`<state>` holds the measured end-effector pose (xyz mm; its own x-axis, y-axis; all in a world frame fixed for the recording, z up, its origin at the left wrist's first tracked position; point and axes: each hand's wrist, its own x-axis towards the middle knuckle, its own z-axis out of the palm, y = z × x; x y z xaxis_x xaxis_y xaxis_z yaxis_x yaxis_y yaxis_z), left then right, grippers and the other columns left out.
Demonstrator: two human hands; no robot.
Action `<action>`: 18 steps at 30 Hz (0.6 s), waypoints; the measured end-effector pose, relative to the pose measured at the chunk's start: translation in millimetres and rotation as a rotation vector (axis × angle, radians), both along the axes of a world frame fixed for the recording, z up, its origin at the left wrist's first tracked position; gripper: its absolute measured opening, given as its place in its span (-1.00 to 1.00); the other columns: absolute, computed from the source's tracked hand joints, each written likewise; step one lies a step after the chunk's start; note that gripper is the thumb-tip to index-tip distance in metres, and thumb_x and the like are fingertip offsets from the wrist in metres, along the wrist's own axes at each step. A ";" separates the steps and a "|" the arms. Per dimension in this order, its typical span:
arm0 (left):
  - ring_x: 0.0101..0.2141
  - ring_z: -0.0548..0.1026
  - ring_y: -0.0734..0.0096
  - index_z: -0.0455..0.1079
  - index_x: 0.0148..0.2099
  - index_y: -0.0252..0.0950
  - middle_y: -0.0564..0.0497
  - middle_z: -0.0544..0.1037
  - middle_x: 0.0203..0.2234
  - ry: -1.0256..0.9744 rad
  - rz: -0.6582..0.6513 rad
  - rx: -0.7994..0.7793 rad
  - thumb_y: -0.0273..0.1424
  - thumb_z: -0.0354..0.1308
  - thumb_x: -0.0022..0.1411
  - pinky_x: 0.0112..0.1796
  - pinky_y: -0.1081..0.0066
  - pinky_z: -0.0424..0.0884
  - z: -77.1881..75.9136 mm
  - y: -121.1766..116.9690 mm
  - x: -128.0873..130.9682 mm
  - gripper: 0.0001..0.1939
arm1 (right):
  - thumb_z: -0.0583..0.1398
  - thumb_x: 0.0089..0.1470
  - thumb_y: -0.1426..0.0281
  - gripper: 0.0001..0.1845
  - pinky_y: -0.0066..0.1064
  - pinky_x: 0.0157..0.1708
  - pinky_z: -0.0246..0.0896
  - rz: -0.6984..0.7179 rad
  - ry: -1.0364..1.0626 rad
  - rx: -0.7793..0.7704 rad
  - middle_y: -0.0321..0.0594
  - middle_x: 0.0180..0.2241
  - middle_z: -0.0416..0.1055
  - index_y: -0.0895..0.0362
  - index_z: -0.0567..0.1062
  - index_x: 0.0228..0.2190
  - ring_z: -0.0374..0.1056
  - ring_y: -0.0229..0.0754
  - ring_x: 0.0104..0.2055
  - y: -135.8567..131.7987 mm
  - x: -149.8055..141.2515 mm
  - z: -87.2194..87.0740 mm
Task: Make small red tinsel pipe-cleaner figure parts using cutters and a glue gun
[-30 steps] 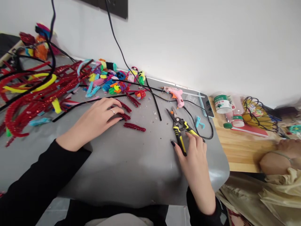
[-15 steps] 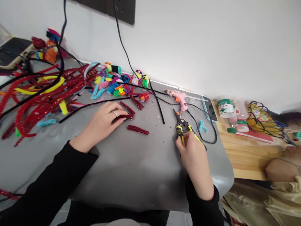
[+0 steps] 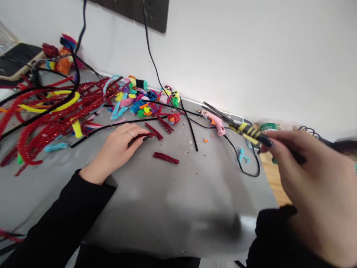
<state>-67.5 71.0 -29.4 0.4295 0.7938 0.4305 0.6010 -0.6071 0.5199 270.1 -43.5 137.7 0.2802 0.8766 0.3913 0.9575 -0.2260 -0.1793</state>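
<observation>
Holding black-yellow metal pliers point(image 3: 245, 129) mid-R of frame, my R hand point(image 3: 315, 178) clasped firmly, prob. for control; L hand point(image 3: 118, 147), ctr-L, pinched fuzzy dark-red strip point(image 3: 138, 139), prob. steadying it.

Pliers point(image 3: 245, 131) blurred, partly covered by the right hand point(image 3: 315, 182), itself clipped at the right edge; black wall panel point(image 3: 150, 14) cropped up top!

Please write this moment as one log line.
left hand: pinches red piece; right hand: holds raised pliers; pink glue gun: on table
</observation>
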 end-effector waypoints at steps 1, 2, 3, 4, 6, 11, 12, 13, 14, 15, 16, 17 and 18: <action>-0.13 0.64 0.09 0.58 -0.01 -0.16 -0.09 0.69 -0.17 -0.001 -0.011 0.005 -0.29 0.02 0.55 -0.07 0.15 0.57 -0.3 0.0 0.8 -0.72 | 0.16 0.19 0.18 -0.69 -0.22 -0.32 0.28 0.010 -0.008 0.021 -0.10 -0.38 0.63 -0.02 0.67 -0.20 0.46 0.04 -0.38 18.1 3.1 0.1; -0.13 0.64 0.10 0.58 -0.01 -0.16 -0.09 0.69 -0.17 0.003 -0.022 0.009 -0.29 0.01 0.56 -0.06 0.15 0.57 -0.7 0.0 1.6 -0.70 | 0.17 0.17 0.24 -0.72 -0.21 -0.28 0.26 0.025 -0.020 0.023 -0.09 -0.39 0.62 0.01 0.67 -0.22 0.43 0.02 -0.39 37.8 6.8 -0.9; -0.12 0.65 0.10 0.59 0.00 -0.16 -0.09 0.70 -0.17 0.009 -0.029 0.010 -0.28 0.00 0.56 -0.05 0.15 0.57 -1.0 -0.1 2.4 -0.69 | 0.17 0.16 0.29 -0.74 -0.21 -0.24 0.23 0.037 -0.045 0.027 -0.07 -0.36 0.63 0.04 0.67 -0.25 0.40 0.00 -0.36 58.3 10.8 -2.8; -0.12 0.65 0.10 0.60 0.00 -0.16 -0.09 0.70 -0.17 0.015 -0.033 0.009 -0.28 0.00 0.56 -0.04 0.14 0.57 -1.2 -0.4 3.0 -0.68 | 0.17 0.16 0.37 -0.75 -0.22 -0.20 0.21 0.060 -0.045 0.020 -0.05 -0.30 0.65 0.08 0.67 -0.25 0.39 -0.03 -0.32 78.6 15.0 -5.4; -0.11 0.65 0.10 0.62 0.00 -0.16 -0.09 0.71 -0.16 0.015 -0.026 0.011 -0.27 0.01 0.56 -0.04 0.15 0.57 -1.3 -1.2 3.4 -0.68 | 0.16 0.17 0.48 -0.77 -0.27 -0.20 0.16 0.075 0.027 -0.032 -0.04 -0.31 0.64 0.14 0.65 -0.28 0.29 -0.15 -0.38 115.9 22.9 -11.7; -0.16 0.65 0.17 0.63 -0.01 -0.17 -0.07 0.71 -0.18 -0.015 0.057 0.035 -0.29 0.06 0.54 -0.08 0.23 0.57 -0.5 -3.8 2.4 -0.71 | 0.19 0.22 0.55 -0.79 -0.30 -0.24 0.10 0.107 0.109 -0.165 -0.19 -0.45 0.52 0.15 0.59 -0.41 0.11 -0.25 -0.46 177.1 41.2 -30.1; -0.16 0.65 0.18 0.63 -0.01 -0.17 -0.07 0.71 -0.18 -0.022 0.070 0.037 -0.30 0.06 0.54 -0.08 0.24 0.57 -0.4 -4.1 2.3 -0.72 | 0.18 0.22 0.55 -0.77 -0.30 -0.25 0.09 0.111 0.114 -0.179 -0.24 -0.50 0.47 0.14 0.56 -0.45 0.10 -0.24 -0.47 184.7 45.0 -33.1; -0.16 0.65 0.19 0.63 -0.01 -0.17 -0.07 0.71 -0.17 -0.029 0.080 0.038 -0.31 0.07 0.53 -0.08 0.25 0.57 -0.3 -4.3 2.2 -0.72 | 0.18 0.23 0.55 -0.74 -0.30 -0.27 0.08 0.118 0.119 -0.190 -0.29 -0.55 0.40 0.12 0.54 -0.48 0.09 -0.24 -0.49 191.3 48.9 -35.4; -0.16 0.65 0.19 0.63 -0.01 -0.17 -0.07 0.71 -0.17 -0.035 0.088 0.037 -0.33 0.07 0.53 -0.08 0.25 0.57 -0.3 -4.4 2.2 -0.73 | 0.17 0.25 0.54 -0.71 -0.30 -0.29 0.07 0.125 0.126 -0.204 -0.33 -0.59 0.33 0.11 0.53 -0.50 0.08 -0.24 -0.50 196.9 52.8 -37.0; -0.16 0.65 0.20 0.63 -0.01 -0.18 -0.07 0.71 -0.17 -0.041 0.096 0.037 -0.33 0.07 0.53 -0.07 0.25 0.58 -0.3 -4.3 2.2 -0.73 | 0.17 0.26 0.54 -0.69 -0.30 -0.31 0.04 0.130 0.136 -0.222 -0.37 -0.63 0.27 0.11 0.52 -0.51 0.06 -0.24 -0.52 201.6 56.5 -37.8; -0.16 0.65 0.20 0.63 -0.01 -0.19 -0.07 0.72 -0.17 -0.046 0.099 0.039 -0.33 0.08 0.52 -0.07 0.25 0.58 -0.4 -4.1 2.3 -0.73 | 0.17 0.27 0.54 -0.67 -0.31 -0.33 0.01 0.131 0.152 -0.240 -0.40 -0.65 0.22 0.11 0.52 -0.52 0.03 -0.25 -0.53 205.5 59.9 -37.7; -0.17 0.65 0.20 0.63 -0.01 -0.19 -0.07 0.71 -0.17 -0.050 0.099 0.042 -0.33 0.08 0.53 -0.07 0.25 0.58 -0.5 -4.0 2.3 -0.73 | 0.18 0.29 0.54 -0.66 -0.31 -0.35 -0.02 0.128 0.172 -0.261 -0.42 -0.66 0.17 0.11 0.52 -0.53 0.01 -0.26 -0.53 208.7 62.8 -37.0; -0.18 0.65 0.20 0.63 -0.02 -0.20 -0.07 0.71 -0.18 -0.052 0.098 0.042 -0.32 0.08 0.53 -0.08 0.25 0.58 -0.5 -3.8 2.3 -0.73 | 0.18 0.30 0.54 -0.65 -0.31 -0.36 -0.05 0.134 0.196 -0.287 -0.44 -0.65 0.14 0.12 0.53 -0.53 -0.01 -0.27 -0.53 211.3 65.3 -35.9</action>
<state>-65.2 67.2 -29.9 0.3268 0.8115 0.4845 0.6311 -0.5690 0.5272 335.4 167.9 101.8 0.2010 0.9768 0.0742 0.9356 -0.1690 -0.3101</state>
